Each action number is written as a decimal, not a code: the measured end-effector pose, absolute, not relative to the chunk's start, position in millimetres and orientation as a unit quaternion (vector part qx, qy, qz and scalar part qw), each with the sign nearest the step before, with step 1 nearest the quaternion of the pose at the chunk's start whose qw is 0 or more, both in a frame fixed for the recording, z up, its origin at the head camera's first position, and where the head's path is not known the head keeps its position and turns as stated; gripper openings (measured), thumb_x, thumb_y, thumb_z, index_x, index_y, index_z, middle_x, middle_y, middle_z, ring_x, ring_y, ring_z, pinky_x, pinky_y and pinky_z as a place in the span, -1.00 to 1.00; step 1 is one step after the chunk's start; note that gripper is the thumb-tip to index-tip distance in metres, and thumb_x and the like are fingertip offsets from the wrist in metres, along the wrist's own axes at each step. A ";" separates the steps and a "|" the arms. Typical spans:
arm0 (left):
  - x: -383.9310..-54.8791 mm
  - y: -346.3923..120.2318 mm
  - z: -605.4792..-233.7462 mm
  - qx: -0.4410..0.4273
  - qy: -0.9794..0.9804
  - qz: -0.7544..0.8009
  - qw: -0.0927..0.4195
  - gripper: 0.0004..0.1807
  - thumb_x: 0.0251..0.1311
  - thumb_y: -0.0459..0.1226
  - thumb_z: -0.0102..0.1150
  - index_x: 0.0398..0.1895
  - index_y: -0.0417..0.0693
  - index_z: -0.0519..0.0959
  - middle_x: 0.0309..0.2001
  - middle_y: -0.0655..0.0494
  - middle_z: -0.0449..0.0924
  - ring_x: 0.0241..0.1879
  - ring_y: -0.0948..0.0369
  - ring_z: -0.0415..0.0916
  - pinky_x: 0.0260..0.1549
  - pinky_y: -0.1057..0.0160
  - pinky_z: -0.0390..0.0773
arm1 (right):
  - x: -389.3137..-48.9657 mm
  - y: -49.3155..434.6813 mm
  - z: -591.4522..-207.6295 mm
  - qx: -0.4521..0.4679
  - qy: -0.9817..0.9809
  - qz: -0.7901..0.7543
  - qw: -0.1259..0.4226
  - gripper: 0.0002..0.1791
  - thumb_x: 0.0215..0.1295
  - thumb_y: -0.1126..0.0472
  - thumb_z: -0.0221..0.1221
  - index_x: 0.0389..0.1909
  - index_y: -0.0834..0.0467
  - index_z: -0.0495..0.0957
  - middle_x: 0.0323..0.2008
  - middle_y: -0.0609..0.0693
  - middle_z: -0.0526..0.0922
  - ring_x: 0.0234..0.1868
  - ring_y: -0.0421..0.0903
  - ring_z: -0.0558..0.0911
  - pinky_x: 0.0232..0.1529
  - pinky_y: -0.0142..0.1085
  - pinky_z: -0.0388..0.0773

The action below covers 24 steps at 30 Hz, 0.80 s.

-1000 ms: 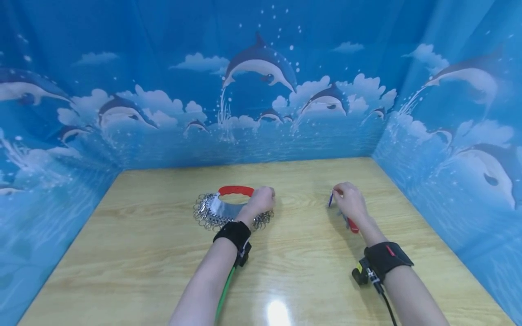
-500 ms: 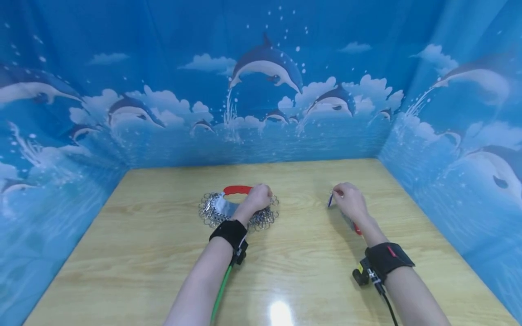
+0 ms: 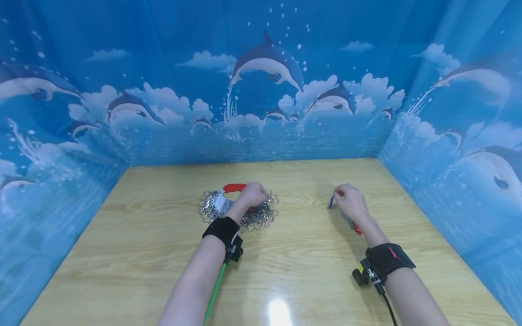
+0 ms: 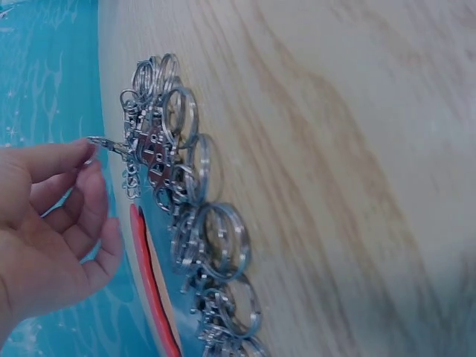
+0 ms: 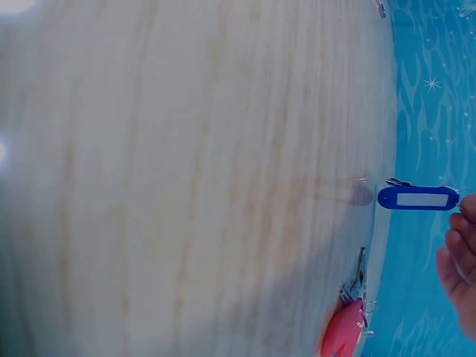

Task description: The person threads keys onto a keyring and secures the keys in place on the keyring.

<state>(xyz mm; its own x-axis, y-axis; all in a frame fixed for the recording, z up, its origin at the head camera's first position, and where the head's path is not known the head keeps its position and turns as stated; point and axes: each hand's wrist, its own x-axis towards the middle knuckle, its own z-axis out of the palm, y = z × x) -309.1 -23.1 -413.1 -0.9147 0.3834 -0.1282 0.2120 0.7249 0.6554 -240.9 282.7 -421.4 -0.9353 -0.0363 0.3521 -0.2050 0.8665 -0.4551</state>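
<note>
A silver metal plate [image 3: 222, 204] with a red grip handle [image 3: 234, 187] lies on the table, its edge hung with many snap hooks and split rings [image 3: 258, 220]. Above its right side my left hand [image 3: 252, 194] pinches a small metal snap hook [image 4: 110, 144] between thumb and forefinger, the other fingers loosely curled. Part of the plate is hidden by this hand. To the right, my right hand [image 3: 351, 201] pinches a blue key tag [image 5: 418, 198] with a white label by its end, held off the table. Some small metal shows behind the tag, too little to make out.
A red object [image 5: 343, 330] with metal pieces at its end lies on the table under my right wrist, partly hidden. The wooden table [image 3: 302, 253] ends at a blue dolphin-print curtain [image 3: 261, 136] at the back and both sides.
My left hand has shifted left over the plate, baring rings at its right end. My right hand stays almost in place with the key tag. The head view has turned slightly left.
</note>
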 end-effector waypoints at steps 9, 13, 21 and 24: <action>-307.5 -25.0 -416.3 0.133 0.883 0.415 0.175 -0.56 0.15 -0.27 0.13 -0.85 0.00 0.25 -0.78 0.20 0.08 -0.74 0.26 0.02 -0.58 0.31 0.19 | -242.5 275.9 -416.0 0.050 -0.948 0.290 0.124 -0.79 0.30 0.26 0.08 -0.24 0.35 0.55 -0.31 0.23 0.61 -0.31 0.12 0.56 -0.28 -0.06 0.47; -303.9 -21.2 -414.8 0.117 0.884 0.416 0.178 -0.58 0.13 -0.23 0.15 -0.84 -0.01 0.30 -0.79 0.21 0.14 -0.73 0.26 0.08 -0.54 0.31 0.24 | -244.7 271.2 -414.2 0.025 -0.938 0.328 0.106 -0.78 0.33 0.24 0.05 -0.20 0.33 0.54 -0.27 0.22 0.61 -0.27 0.10 0.56 -0.24 -0.06 0.46; -300.9 -18.4 -418.3 0.091 0.906 0.385 0.149 -0.52 0.14 -0.23 0.14 -0.91 -0.01 0.27 -0.82 0.21 0.04 -0.80 0.26 -0.01 -0.69 0.30 0.13 | -243.4 266.5 -412.5 0.042 -0.939 0.329 0.095 -0.76 0.32 0.23 0.04 -0.21 0.35 0.53 -0.28 0.22 0.59 -0.27 0.11 0.55 -0.22 -0.05 0.46; -301.8 -19.3 -418.9 0.094 0.903 0.393 0.145 -0.52 0.16 -0.23 0.13 -0.90 -0.02 0.29 -0.82 0.21 0.06 -0.79 0.26 -0.01 -0.65 0.31 0.15 | -242.6 266.4 -412.7 0.048 -0.939 0.326 0.099 -0.76 0.32 0.22 0.04 -0.23 0.35 0.52 -0.30 0.21 0.59 -0.30 0.09 0.54 -0.27 -0.10 0.46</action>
<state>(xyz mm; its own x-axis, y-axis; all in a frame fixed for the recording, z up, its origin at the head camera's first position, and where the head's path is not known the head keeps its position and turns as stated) -301.8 -19.3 -418.9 -0.9404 0.2834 -0.1877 0.0561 0.6740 0.7366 -242.6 266.4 -412.7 -0.9755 -0.0261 0.2183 -0.1559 0.7821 -0.6033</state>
